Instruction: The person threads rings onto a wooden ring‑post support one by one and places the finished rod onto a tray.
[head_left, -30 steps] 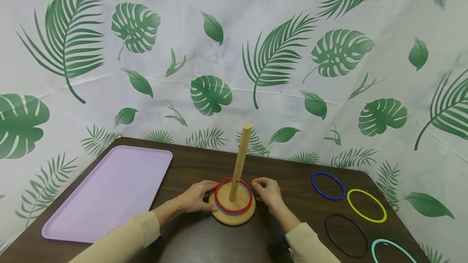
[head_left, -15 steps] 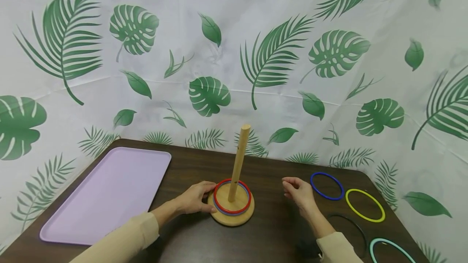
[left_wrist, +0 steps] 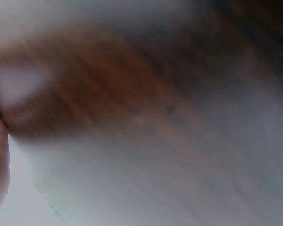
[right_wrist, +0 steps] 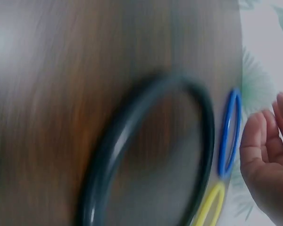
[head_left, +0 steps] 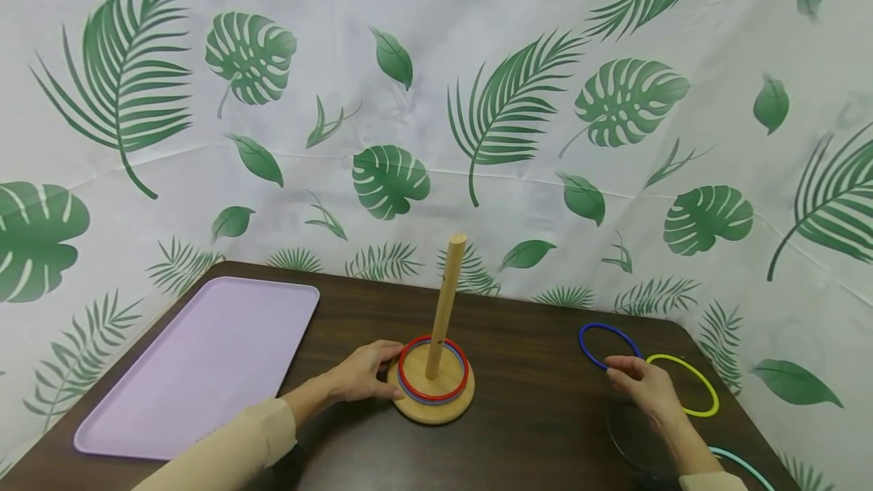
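The peg stand looks like smooth wood, the black ring glossy plastic, the leaf-print backdrop creased cloth.

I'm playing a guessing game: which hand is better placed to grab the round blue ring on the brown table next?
Probably the right hand: it's near the blue ring, holding nothing. The left hand is farther off, holding the round, pale wooden base.
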Demonstrator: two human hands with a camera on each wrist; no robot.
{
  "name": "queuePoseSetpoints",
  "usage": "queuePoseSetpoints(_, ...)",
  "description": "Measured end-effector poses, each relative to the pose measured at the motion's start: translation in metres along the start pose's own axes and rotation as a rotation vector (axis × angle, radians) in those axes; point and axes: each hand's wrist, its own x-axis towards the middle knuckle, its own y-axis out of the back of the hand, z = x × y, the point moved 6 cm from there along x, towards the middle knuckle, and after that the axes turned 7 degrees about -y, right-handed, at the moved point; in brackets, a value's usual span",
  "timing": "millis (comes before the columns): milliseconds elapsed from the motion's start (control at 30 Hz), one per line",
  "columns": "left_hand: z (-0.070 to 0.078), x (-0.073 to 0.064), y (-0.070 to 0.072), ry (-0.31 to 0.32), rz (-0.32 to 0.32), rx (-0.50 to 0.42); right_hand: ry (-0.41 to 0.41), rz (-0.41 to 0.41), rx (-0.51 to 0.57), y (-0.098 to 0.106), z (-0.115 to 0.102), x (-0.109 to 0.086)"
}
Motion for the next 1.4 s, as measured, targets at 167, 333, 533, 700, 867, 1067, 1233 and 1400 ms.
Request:
queuePoseSetpoints(167,-0.001,-0.001,-0.001,-0.003,-0.002,0.002,0.04,0.011,-0.22,0.023,0.014,-0.006)
queuePoseSetpoints(333,-0.003,-0.001,-0.001,-0.013,-0.003,0.007,0.05,0.027,-0.301,0.037,0.022,-0.008)
queuePoseSetpoints(533,-0.003,0.001,0.0,-0.02,-0.003,0.029,0.07,0.024,-0.395,0.04,0.023,-0.008)
queuePoseSetpoints(700,-0.002,0.001,0.0,-0.018,-0.004,0.033,0.088,0.009,-0.464,0.037,0.023,-0.005)
queuePoseSetpoints(867,-0.001,0.003,0.001,-0.013,-0.001,0.021,0.091,-0.004,-0.497,0.036,0.027,-0.002)
queuePoseSetpoints(1067,-0.001,0.001,0.0,-0.003,-0.011,0.022,0.068,-0.007,-0.494,0.033,0.032,-0.001)
queuePoseSetpoints(1233,-0.003,0.001,-0.001,-0.006,-0.01,0.017,0.051,0.0,-0.487,0.03,0.034,0.0)
queuePoseSetpoints(1400,-0.004,0.001,-0.001,-0.006,-0.007,0.009,0.059,0.017,-0.491,0.029,0.035,0.001)
